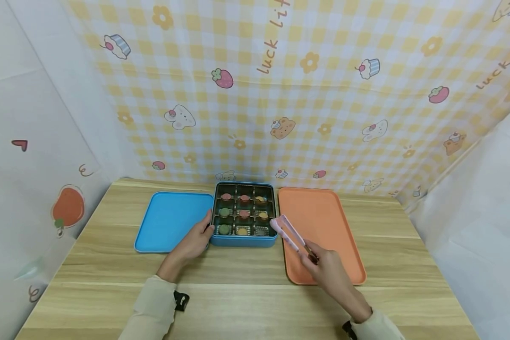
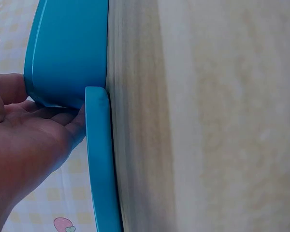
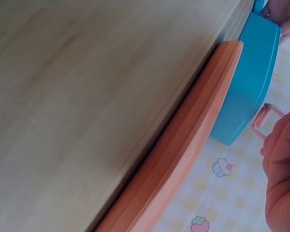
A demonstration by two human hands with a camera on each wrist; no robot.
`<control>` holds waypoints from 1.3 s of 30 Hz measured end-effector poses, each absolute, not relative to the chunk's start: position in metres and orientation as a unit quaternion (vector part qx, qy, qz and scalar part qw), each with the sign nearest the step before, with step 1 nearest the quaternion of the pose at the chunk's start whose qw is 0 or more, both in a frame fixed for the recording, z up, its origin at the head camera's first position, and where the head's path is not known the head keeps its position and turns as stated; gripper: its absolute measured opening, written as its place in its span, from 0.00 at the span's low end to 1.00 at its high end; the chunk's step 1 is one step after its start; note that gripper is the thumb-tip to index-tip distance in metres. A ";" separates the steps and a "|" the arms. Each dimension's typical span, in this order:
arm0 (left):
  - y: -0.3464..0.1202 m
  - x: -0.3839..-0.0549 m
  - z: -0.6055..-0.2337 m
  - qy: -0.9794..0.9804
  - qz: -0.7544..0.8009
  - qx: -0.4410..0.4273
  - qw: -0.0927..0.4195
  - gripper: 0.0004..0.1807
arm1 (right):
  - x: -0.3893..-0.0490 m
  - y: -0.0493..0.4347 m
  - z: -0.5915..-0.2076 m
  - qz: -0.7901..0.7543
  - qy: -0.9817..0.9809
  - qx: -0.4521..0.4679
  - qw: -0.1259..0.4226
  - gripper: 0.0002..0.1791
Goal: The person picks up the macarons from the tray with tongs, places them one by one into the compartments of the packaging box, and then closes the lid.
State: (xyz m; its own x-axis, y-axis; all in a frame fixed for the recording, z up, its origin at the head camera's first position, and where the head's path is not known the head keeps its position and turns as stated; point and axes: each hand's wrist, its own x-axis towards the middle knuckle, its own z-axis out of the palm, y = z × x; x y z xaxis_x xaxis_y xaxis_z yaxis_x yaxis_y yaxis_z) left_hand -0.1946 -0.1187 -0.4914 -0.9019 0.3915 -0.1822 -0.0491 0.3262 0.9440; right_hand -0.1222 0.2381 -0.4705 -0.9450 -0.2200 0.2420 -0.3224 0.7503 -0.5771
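Observation:
A blue box (image 1: 243, 242) with a black divided insert stands at the table's back. Small round red, green and yellow pieces sit in its compartments, while the front right one shows only a ridged clear liner. At its left side my left hand (image 1: 196, 240) holds the box, thumb at the rim corner and fingers along the wall, as the left wrist view also shows. My right hand (image 1: 329, 269) grips pink tongs (image 1: 295, 236) over the orange tray (image 1: 318, 217). The tong arms are spread, and their tips overlap the box's right rim in the head view.
A flat blue tray (image 1: 176, 215) lies left of the box, partly under my left forearm. The orange tray lies close to the box's right side. Behind the wooden table (image 1: 238, 307) hangs a yellow checked cloth (image 1: 255, 104), with white cloth at both sides.

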 end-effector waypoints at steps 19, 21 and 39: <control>-0.118 -0.194 -0.490 0.794 0.566 0.114 0.191 0.33 | -0.125 0.218 -0.469 0.326 -0.934 0.139 0.041 0.19; -0.118 -0.194 -0.489 0.794 0.566 0.117 0.189 0.33 | -0.125 0.217 -0.469 0.327 -0.934 0.140 0.040 0.18; -0.117 -0.193 -0.489 0.796 0.566 0.112 0.184 0.32 | -0.124 0.217 -0.469 0.316 -0.939 0.132 0.034 0.18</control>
